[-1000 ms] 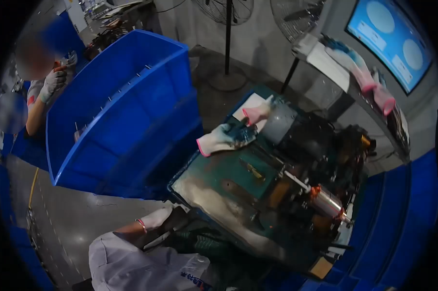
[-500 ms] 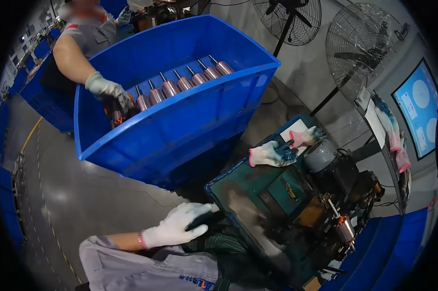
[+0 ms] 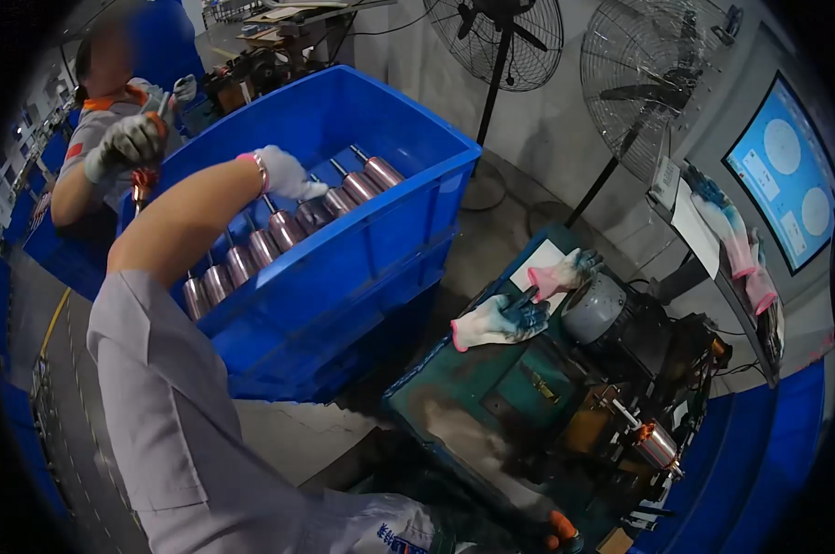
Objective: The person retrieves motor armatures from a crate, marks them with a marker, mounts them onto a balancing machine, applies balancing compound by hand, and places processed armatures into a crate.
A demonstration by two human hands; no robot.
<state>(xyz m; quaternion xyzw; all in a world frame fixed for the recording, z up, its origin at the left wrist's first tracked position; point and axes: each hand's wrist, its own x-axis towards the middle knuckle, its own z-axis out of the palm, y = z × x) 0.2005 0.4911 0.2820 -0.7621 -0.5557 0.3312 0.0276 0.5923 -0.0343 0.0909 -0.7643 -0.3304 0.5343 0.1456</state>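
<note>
My left hand [image 3: 288, 174], in a white glove, reaches into the blue bin [image 3: 344, 249]. Its fingers are closed round the shaft of a rotor [image 3: 312, 216] in a row of several metal rotors with upright, slanted shafts. My right hand does not show. On the green bench [image 3: 445, 388] lie a white-and-blue glove [image 3: 499, 322] and a pink-cuffed glove [image 3: 562, 276]. A rotor with copper windings [image 3: 656, 445] sits in the machine at the bench's right side.
Behind the bin, a co-worker's gloved hand [image 3: 129, 145] holds a copper-wound rotor [image 3: 143, 183]. Two fans [image 3: 501, 37] stand at the back. A screen [image 3: 782, 171] and a rack with hanging gloves [image 3: 727, 226] are on the right. An orange object [image 3: 562, 528] shows at the bottom.
My left hand has moved from near my body up into the bin and closed on a rotor's shaft. The co-worker's hand has risen out of the bin with a rotor. The view has shifted.
</note>
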